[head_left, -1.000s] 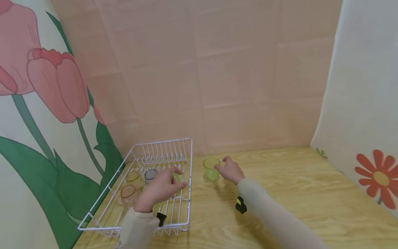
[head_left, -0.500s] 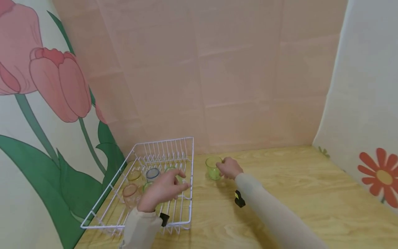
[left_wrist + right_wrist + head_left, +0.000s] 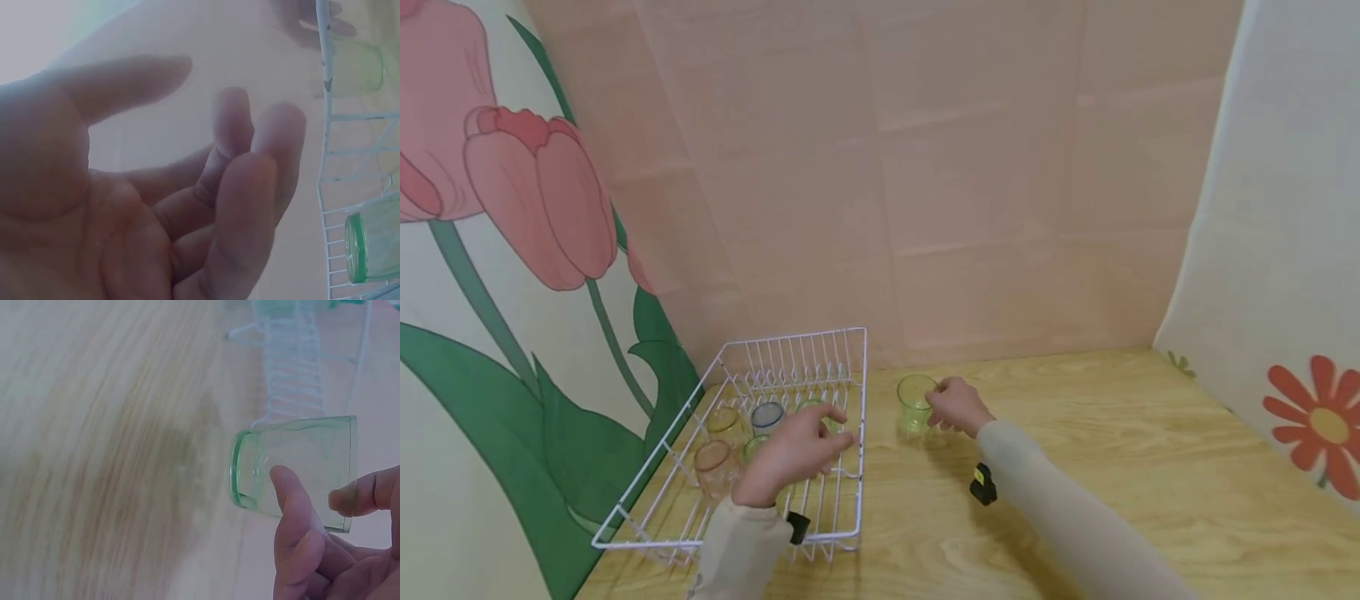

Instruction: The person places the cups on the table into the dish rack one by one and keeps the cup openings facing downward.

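Observation:
In the head view my right hand [image 3: 958, 407] pinches a clear green glass [image 3: 916, 400] at its right side, close over the table to the right of the rack. The right wrist view shows the thumb and fingers on the wall of this glass [image 3: 294, 465] near its rim, its thick base turned to the wood. My left hand [image 3: 801, 450] hovers over the white wire dish rack [image 3: 859, 433], fingers loosely bent and holding nothing. Under and beside it stand a pink glass [image 3: 713, 467], a yellow glass [image 3: 725, 421], a blue-rimmed glass [image 3: 767, 415] and green glasses, partly hidden.
The wood-grain table [image 3: 1075, 450] stretches right of the rack. A plain pinkish cloth [image 3: 962, 208] hangs behind, a tulip-print panel [image 3: 542, 200] stands at the left, and a white panel with a red flower [image 3: 1326, 425] at the right.
My right fingers have gone from reaching beside the green glass to pinching it, and the glass sits slightly higher. The left hand has stayed almost in place over the rack.

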Demonstrator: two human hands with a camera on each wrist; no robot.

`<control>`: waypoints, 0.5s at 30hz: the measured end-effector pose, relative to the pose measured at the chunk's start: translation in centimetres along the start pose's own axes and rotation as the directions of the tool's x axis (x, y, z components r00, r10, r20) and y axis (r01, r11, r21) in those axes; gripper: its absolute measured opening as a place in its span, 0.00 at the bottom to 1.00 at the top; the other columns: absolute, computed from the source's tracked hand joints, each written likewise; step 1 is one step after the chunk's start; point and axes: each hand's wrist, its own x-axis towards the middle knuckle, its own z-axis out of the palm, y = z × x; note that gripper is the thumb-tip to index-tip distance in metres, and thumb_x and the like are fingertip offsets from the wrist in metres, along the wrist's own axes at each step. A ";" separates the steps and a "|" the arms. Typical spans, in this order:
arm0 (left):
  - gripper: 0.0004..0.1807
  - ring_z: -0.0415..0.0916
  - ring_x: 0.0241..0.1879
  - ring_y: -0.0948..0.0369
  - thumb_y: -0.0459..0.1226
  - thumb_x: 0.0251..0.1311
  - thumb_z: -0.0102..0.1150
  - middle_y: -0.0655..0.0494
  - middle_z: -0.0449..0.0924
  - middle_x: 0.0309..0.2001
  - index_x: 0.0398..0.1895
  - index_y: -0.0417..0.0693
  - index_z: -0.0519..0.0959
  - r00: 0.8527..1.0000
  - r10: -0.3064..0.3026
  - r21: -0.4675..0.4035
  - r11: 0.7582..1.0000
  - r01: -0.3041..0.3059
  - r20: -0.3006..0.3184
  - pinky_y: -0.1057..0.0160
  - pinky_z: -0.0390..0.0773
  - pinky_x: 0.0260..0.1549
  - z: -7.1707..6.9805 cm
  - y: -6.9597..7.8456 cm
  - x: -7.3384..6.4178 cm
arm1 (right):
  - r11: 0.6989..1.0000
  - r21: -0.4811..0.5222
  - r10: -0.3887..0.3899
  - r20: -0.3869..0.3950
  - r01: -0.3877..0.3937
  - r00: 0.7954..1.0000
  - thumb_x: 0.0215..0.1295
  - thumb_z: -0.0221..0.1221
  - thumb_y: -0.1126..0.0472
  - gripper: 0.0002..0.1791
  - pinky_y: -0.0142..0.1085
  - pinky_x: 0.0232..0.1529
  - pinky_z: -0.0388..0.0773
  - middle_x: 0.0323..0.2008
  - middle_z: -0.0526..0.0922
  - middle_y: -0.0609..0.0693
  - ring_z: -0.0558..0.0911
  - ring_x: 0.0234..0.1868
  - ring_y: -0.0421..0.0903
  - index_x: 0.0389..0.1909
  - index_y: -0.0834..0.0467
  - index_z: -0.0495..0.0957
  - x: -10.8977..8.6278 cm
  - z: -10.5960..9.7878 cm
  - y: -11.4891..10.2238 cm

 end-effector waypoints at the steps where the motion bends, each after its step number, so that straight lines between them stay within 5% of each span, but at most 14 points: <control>1: 0.22 0.76 0.20 0.58 0.46 0.66 0.62 0.53 0.79 0.25 0.56 0.43 0.76 1.000 -0.011 -0.002 1.000 0.011 -0.011 0.62 0.79 0.20 0.1 0.1 0.0 | 1.000 0.002 -0.015 0.001 0.015 1.000 0.73 0.50 0.53 0.25 0.47 0.34 0.82 0.32 0.88 0.56 0.86 0.34 0.55 0.60 0.68 0.70 -0.2 -0.2 0.0; 15: 0.28 0.80 0.25 0.54 0.49 0.68 0.59 0.53 0.81 0.30 0.61 0.38 0.73 0.999 -0.002 -0.054 0.999 0.000 -0.034 0.62 0.79 0.23 1.0 0.8 0.7 | 0.994 0.089 -0.060 -0.068 0.066 0.996 0.70 0.51 0.54 0.29 0.36 0.24 0.74 0.31 0.89 0.50 0.83 0.26 0.47 0.69 0.60 0.64 -5.2 -2.9 -2.4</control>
